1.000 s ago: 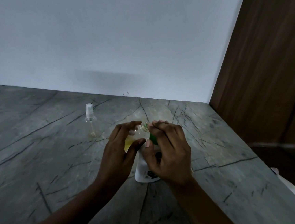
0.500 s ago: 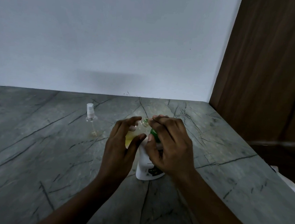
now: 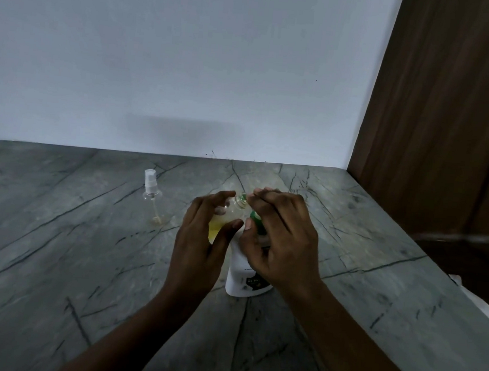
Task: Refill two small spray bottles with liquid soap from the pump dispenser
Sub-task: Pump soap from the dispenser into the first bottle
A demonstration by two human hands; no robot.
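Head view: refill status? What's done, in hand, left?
Done: nothing looks finished. The capped clear spray bottle standing at left holds only a trace of yellowish liquid.
In hand: the left hand tilts an uncapped clear bottle, partly yellow, toward the green pump under the right hand on the white pump dispenser.
Left: finish filling, recap, then the standing bottle.

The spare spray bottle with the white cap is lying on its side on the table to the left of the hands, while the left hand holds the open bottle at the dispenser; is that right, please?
Not quite: in the head view the spare spray bottle stands upright on the table, left of the hands. The left hand does hold the open bottle at the dispenser.
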